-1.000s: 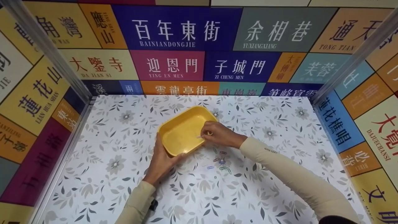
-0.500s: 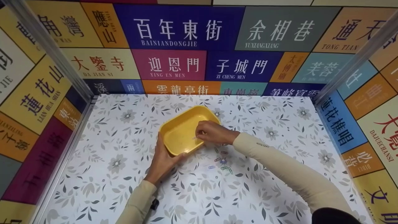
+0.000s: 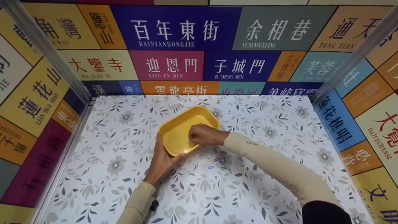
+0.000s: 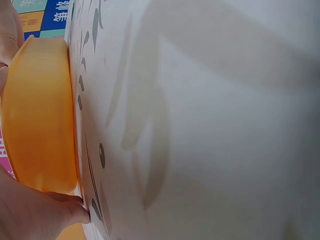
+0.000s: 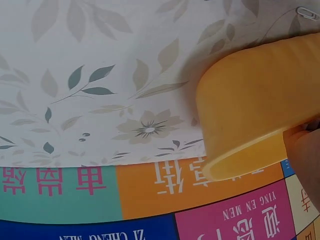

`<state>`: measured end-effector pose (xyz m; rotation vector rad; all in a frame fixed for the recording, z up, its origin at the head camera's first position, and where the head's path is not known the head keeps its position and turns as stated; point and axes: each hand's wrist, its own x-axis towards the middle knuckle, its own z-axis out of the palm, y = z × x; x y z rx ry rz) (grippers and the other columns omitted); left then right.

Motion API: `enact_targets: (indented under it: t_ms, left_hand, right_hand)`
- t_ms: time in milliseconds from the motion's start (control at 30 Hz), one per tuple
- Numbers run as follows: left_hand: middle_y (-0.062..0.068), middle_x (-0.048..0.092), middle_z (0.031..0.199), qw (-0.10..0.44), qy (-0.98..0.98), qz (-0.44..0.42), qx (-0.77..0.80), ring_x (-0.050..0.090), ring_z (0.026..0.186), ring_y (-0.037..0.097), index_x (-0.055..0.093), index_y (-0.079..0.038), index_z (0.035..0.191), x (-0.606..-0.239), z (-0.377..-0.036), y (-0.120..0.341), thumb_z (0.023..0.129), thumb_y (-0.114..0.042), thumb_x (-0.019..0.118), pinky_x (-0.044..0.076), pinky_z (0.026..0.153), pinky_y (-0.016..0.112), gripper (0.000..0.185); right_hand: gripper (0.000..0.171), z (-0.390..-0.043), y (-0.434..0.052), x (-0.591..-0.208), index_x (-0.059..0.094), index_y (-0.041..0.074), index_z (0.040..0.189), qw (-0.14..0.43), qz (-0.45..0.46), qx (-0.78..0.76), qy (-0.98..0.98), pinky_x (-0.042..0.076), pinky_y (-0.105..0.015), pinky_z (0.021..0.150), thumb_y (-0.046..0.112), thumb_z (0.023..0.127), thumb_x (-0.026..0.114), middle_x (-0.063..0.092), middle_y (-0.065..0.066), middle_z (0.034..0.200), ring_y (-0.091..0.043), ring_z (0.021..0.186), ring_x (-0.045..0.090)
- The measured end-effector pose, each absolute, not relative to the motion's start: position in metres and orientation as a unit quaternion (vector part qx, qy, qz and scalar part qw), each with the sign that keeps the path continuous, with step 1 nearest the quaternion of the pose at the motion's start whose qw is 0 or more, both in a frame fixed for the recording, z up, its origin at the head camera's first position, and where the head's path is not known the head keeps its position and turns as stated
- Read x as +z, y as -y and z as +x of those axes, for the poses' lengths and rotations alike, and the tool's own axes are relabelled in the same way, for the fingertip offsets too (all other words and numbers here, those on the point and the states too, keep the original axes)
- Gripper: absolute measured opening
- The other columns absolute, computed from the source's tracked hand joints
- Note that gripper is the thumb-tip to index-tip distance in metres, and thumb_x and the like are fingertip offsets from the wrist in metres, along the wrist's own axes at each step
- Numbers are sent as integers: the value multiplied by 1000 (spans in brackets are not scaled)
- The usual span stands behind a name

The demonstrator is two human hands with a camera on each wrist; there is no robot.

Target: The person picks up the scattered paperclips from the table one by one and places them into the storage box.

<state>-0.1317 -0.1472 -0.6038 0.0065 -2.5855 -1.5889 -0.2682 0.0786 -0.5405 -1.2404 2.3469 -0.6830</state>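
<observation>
A yellow plastic tray [image 3: 177,132] sits tilted on the flowered table. My left hand [image 3: 162,157] grips its near-left corner, thumb along the near rim; the left wrist view shows the tray's side wall [image 4: 40,115] against my thumb [image 4: 42,215]. My right hand [image 3: 191,140] hovers over the tray's inside, fingertips curled down and pinching a small pale paper clip. The tray's outer wall [image 5: 255,110] fills the right wrist view. Several coloured paper clips [image 3: 221,160] lie just right of the tray's near corner.
The flowered table cover [image 3: 264,174] spreads all round the tray. Walls with coloured sign panels [image 3: 174,28] close the back and both sides, with metal posts [image 3: 46,49] at the corners. One loose clip [image 5: 306,12] lies beyond the tray.
My right hand has slid left from the tray's right rim to over its inside, fingertips lower. The left hand and the tray have stayed put.
</observation>
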Motion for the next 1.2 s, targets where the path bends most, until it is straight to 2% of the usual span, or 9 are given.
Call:
enact_targets:
  t_ms: [200,433,700,1033,1200]
  left_hand:
    - [27,25,176,78,849,-13,-522,32,160,43,3,-2,175,-603,-132,148,82,-41,98,29,131,58,137]
    - [21,29,176,62,840,1,-539,34,160,38,4,-11,177,-603,-132,148,79,-39,100,26,132,52,140]
    - [15,24,180,37,841,18,-539,28,165,33,-1,-17,178,-601,-132,147,80,-42,99,20,135,49,142]
    - [17,32,176,69,838,-10,-542,35,161,35,6,-12,177,-602,-134,147,78,-43,101,24,134,51,140]
    - [20,32,175,77,834,-20,-546,35,161,36,7,-9,176,-603,-133,147,79,-37,101,24,134,52,138]
  right_hand:
    - [10,-269,-75,-539,83,4,106,200,-436,-259,-838,56,-33,83,11,104,76,72,-3,96,-16,87,63]
    - [14,-270,-87,-526,82,1,112,194,-418,-295,-837,57,-35,85,12,105,75,73,-6,103,-17,92,64]
    - [10,-274,-115,-510,82,1,105,205,-379,-391,-813,55,-31,85,10,103,78,79,-9,100,-13,90,66]
    - [17,-261,-141,-498,82,-3,112,245,-303,-493,-778,53,-25,78,11,104,76,80,-8,104,-13,87,64]
    - [18,-252,-148,-497,81,-5,113,256,-290,-515,-765,55,-24,80,10,104,77,81,-6,106,-11,89,67]
